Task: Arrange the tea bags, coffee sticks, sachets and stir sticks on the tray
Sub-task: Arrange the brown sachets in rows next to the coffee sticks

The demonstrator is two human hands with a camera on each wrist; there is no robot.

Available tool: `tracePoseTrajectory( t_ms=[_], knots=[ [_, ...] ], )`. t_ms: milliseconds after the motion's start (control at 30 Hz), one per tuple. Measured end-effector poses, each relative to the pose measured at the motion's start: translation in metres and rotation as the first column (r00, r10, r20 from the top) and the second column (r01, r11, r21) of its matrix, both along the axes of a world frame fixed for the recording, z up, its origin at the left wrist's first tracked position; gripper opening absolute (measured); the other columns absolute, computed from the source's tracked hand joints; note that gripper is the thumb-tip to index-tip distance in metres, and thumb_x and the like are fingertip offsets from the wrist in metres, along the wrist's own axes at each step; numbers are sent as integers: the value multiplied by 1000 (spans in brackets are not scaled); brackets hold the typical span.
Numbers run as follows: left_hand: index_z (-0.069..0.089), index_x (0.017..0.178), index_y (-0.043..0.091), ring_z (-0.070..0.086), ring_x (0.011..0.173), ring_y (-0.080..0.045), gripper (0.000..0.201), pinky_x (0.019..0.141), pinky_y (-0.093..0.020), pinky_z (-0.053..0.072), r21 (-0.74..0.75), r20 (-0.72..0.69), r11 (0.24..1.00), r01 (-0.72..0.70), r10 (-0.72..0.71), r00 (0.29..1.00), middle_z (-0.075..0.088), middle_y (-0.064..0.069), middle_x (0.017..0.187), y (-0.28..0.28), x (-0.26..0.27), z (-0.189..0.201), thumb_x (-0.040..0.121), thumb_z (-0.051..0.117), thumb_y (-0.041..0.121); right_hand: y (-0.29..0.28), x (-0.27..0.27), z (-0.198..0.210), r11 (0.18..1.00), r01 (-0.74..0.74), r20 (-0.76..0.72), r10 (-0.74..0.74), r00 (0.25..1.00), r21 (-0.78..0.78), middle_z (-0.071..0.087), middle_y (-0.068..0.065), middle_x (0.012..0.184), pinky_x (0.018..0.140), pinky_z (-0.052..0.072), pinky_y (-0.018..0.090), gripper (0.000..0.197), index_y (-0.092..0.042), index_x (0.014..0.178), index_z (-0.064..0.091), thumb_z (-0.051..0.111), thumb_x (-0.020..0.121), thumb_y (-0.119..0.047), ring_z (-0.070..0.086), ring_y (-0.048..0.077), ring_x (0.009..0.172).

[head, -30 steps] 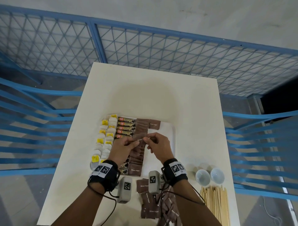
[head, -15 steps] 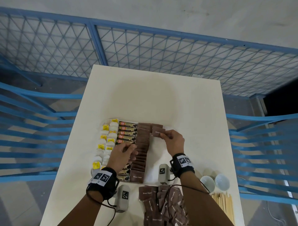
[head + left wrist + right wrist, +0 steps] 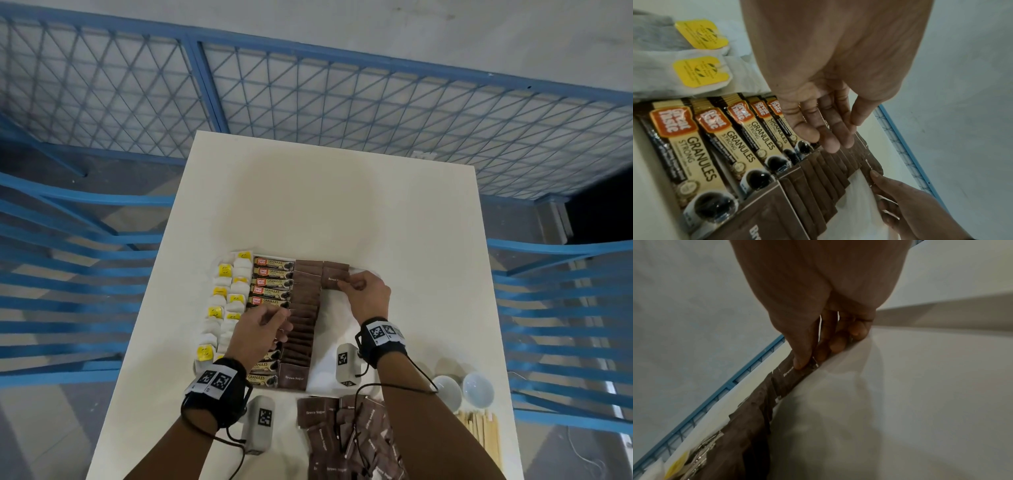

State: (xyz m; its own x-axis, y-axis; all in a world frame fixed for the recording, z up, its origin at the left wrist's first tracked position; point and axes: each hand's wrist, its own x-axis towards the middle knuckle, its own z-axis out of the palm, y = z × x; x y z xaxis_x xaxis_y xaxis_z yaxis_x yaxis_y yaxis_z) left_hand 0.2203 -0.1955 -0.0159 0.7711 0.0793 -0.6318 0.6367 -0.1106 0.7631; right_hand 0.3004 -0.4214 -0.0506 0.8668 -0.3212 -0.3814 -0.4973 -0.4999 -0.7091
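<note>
The right grip (image 3: 344, 283) pinches one brown sachet (image 3: 331, 279) by its right edge, thumb on top and fingers under, as the right wrist view shows. The sachet lies almost flat at the far end of the tray (image 3: 337, 318), just below another sachet that starts a second brown column. Its long axis runs left to right, the same as the sachets in the finished column (image 3: 303, 315) just to its left.

The left grip (image 3: 270, 320) holds nothing; its fingers (image 3: 830, 144) are loosely extended and hover over the seam between the coffee sticks (image 3: 272, 282) and the brown column. I cannot tell if they touch.

The right hand is nearer to the free place, so I judge that it sets the sachet down while the left only guards the rows. The open room is the white strip of tray that runs from the held sachet toward the person, between the brown column and the right rim. The far rim is close behind.

More loose sachets (image 3: 346, 435) wait on the worktop (image 3: 325, 205) near the person, and the stir sticks (image 3: 479, 435) lie at the right, not yet on the tray.
</note>
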Motion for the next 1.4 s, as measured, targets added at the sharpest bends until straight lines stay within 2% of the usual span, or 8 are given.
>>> tracePoseTrajectory(
  t_ms=[333, 633, 800, 967, 1067, 1133, 1233, 1400],
  knots=[
    [70, 102, 13, 69, 68, -18, 14, 61, -32, 48, 8, 14, 1000, 20, -20, 1000, 78, -5, 85, -1, -3, 7, 103, 61, 23, 1, -9, 10, 999, 43, 39, -43, 998, -8, 67, -8, 79, 57, 39, 5, 18, -20, 88, 70, 80, 83, -33, 59, -1, 69],
    [71, 97, 16, 69, 65, -11, 5, 54, -16, 48, 75, 61, 994, 79, -83, 995, 78, -1, 82, -16, -43, 10, 98, 67, 18, -2, -76, 42, 982, -172, 117, 163, 980, 80, 73, -9, 79, 65, 45, 6, 3, -24, 87, 72, 72, 90, -25, 67, 5, 72],
    [74, 93, 22, 70, 77, -6, 7, 67, -16, 53, 149, 109, 964, 220, -237, 965, 76, 7, 85, -31, -88, -1, 89, 78, 19, -11, -130, 46, 970, -225, 110, 215, 971, 96, 73, -9, 78, 67, 47, 10, 4, -22, 85, 72, 72, 89, -22, 67, 5, 74],
    [74, 102, 21, 65, 89, -2, 24, 84, -22, 51, 285, 182, 859, 426, -485, 855, 69, 10, 100, -39, -129, -11, 81, 85, 22, -27, -190, 42, 978, -207, 50, 205, 977, 34, 71, -11, 80, 65, 45, 11, 4, -25, 87, 72, 74, 88, -22, 63, 0, 73],
    [67, 122, 19, 55, 107, -10, 49, 95, -26, 45, 463, 145, 700, 544, -665, 733, 56, 6, 121, -41, -146, -15, 78, 85, 34, -38, -224, 36, 966, -245, -17, 244, 970, -79, 65, -16, 91, 71, 40, 9, 22, -31, 97, 66, 77, 82, -19, 59, -1, 83],
    [63, 131, 16, 51, 114, -15, 66, 100, -29, 44, 539, 141, 623, 567, -731, 668, 50, 2, 128, -42, -156, -18, 75, 86, 42, -43, -244, 28, 919, -312, -55, 308, 950, -240, 57, -11, 108, 85, 42, 22, 46, -32, 114, 60, 81, 74, -24, 53, 12, 103],
    [54, 142, 14, 43, 127, -22, 89, 108, -40, 42, 642, 103, 516, 568, -792, 602, 45, -2, 137, -44, -167, -25, 70, 86, 54, -43, -262, 25, 837, -409, -178, 368, 912, -364, 48, 1, 131, 97, 44, 43, 88, -30, 138, 44, 88, 62, -35, 45, 24, 114],
    [58, 139, 13, 45, 126, -27, 74, 107, -46, 44, 692, 138, 519, 501, -776, 615, 47, -5, 136, -48, -175, -31, 76, 85, 40, -32, -267, 34, 811, -455, -246, 388, 888, -367, 43, 4, 138, 100, 40, 42, 92, -21, 149, 36, 85, 73, -30, 43, 25, 122]
  ],
)
